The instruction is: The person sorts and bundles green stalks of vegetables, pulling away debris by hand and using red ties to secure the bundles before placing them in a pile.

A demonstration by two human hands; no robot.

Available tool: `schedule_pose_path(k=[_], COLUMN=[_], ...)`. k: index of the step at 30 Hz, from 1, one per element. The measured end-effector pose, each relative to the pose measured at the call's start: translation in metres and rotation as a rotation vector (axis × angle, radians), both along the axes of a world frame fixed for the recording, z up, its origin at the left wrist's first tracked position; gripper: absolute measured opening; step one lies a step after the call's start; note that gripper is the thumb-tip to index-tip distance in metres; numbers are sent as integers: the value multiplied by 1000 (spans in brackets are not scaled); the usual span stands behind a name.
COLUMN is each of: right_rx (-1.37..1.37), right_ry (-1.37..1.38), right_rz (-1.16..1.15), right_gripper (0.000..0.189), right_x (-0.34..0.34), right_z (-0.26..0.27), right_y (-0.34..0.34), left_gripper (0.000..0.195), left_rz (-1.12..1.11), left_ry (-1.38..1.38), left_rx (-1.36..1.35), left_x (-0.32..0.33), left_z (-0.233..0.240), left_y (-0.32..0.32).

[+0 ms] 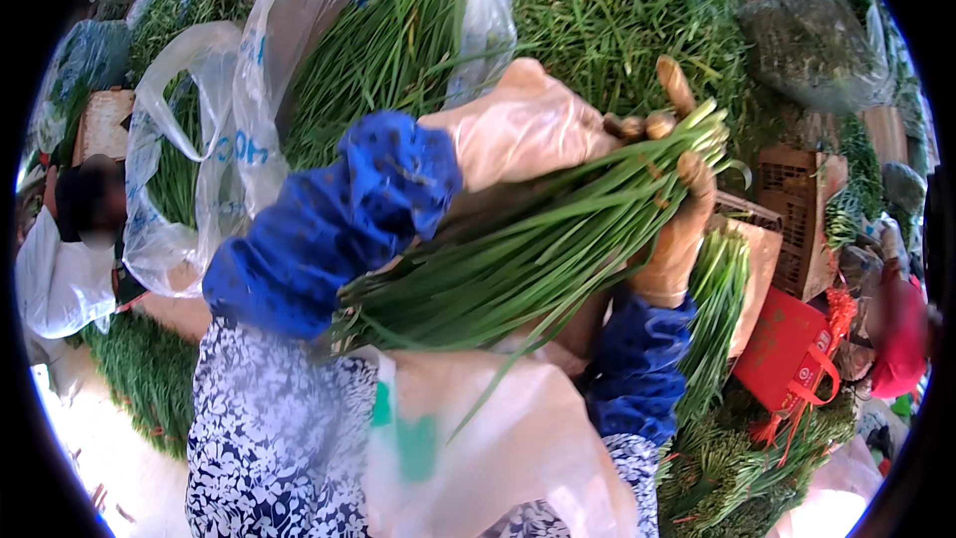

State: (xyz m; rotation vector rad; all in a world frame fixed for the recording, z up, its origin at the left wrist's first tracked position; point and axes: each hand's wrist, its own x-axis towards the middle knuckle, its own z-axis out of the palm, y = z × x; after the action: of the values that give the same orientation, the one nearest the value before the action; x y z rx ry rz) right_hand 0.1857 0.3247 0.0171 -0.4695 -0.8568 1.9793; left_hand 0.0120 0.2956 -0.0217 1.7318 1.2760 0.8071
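Note:
Both of my hands wear stained, light-coloured gloves, with blue sleeve covers above them. A bundle of long green leafy stalks, resembling garlic chives (523, 254), slants across my front, its pale cut ends at the upper right and its leaf tips at the lower left. My left hand (553, 123) lies along the upper side of the bundle, its fingertips at the stalk ends. My right hand (683, 217) grips the same end from below, thumb and fingers around the stalks. Thin brownish bands show around the bundle near the cut ends. A whitish plastic sheet (493, 418) covers my lap.
Ahead stands an open clear plastic bag (489, 7) of similar green leaves, beside a heap of loose greens (627, 15). Another bag (160, 239) is at left. At right are a red bag (784, 351), a crate (795, 217) and more bundles (717, 314). People are at both edges.

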Motion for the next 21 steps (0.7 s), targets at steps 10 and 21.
schedule_pose_path(k=[10,21], right_rx=[510,532], right_ry=[-649,-46], right_rz=[-642,-229], right_gripper=[43,28], right_x=[-7,-58], right_z=[124,169], right_y=[88,68], left_gripper=[39,53], left_rz=[456,358], left_ry=[-303,-580], left_rx=[216,74], left_x=[-137,-112], left_z=[73,125], left_y=[-22,-96])
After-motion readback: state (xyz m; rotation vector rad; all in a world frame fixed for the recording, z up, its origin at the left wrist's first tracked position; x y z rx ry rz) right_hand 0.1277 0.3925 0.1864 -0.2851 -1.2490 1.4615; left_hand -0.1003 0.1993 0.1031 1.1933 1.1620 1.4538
